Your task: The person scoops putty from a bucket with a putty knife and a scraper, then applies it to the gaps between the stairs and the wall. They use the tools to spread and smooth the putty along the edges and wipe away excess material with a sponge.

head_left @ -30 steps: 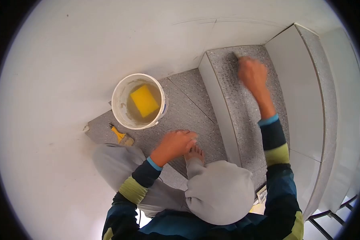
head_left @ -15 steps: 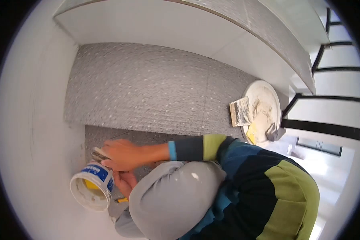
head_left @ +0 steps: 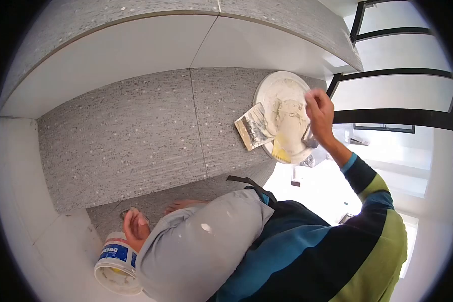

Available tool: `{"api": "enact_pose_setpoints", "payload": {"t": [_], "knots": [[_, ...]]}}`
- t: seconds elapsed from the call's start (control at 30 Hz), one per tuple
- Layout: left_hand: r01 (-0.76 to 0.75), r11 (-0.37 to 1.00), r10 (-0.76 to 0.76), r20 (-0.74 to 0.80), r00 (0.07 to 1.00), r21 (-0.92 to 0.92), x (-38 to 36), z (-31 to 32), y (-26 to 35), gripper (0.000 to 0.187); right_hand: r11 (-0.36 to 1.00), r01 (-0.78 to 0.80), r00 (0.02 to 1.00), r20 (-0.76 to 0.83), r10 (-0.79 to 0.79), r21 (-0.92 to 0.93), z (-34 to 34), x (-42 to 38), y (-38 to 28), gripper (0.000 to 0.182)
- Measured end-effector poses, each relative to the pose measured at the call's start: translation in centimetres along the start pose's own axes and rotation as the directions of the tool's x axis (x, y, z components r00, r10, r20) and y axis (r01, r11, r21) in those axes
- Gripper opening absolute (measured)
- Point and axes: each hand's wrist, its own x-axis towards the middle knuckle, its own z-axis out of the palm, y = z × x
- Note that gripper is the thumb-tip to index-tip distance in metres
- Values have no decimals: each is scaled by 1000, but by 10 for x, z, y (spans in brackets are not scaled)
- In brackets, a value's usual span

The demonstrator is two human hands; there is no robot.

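Note:
My left hand point(head_left: 136, 227) is at the lower left, beside a white bucket point(head_left: 118, 251) with a blue label, tilted with its mouth facing me. Its fingers are curled around a small greyish thing, mostly hidden, whose kind I cannot make out. Over the right edge of a round white lid or tray point(head_left: 268, 86), my right hand point(head_left: 320, 108) hovers with loosely bent, slightly blurred fingers and nothing visible in them. Pale paste point(head_left: 290, 115) lies on the tray. A wide paste-smeared spatula point(head_left: 255, 127) rests on its left rim, with a yellow notched spreader point(head_left: 282, 147) and a dark-ended tool point(head_left: 310, 139) close by.
A speckled grey stair tread point(head_left: 131, 136) lies before me, with a white riser point(head_left: 121, 55) behind it. Black metal railing bars point(head_left: 387, 117) stand to the right. My grey-trousered knee point(head_left: 201, 241) is between my hands. A white wall point(head_left: 17, 186) is at left.
My right hand has left the bucket and swung right and up to the tray. The left hand stays by the bucket. The view has turned rightward, shifting the tray left.

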Motion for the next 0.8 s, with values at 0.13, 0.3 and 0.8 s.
{"api": "enact_pose_setpoints", "payload": {"t": [0.13, 0.3, 0.8], "knots": [[76, 996, -40, 502, 864, -52, 52, 78, 87, 42, 808, -549, 835, 103, 541, 214, -17, -96, 31, 25], [197, 978, -167, 820, 548, 68, 97, 182, 77, 65, 52, -905, 218, 354, 909, 422, -16, -161, 30, 65], [93, 995, -68, 848, 526, 22, 88, 286, 21, 31, 7, -832, 282, 411, 867, 555, 13, -137, 46, 33]]}}
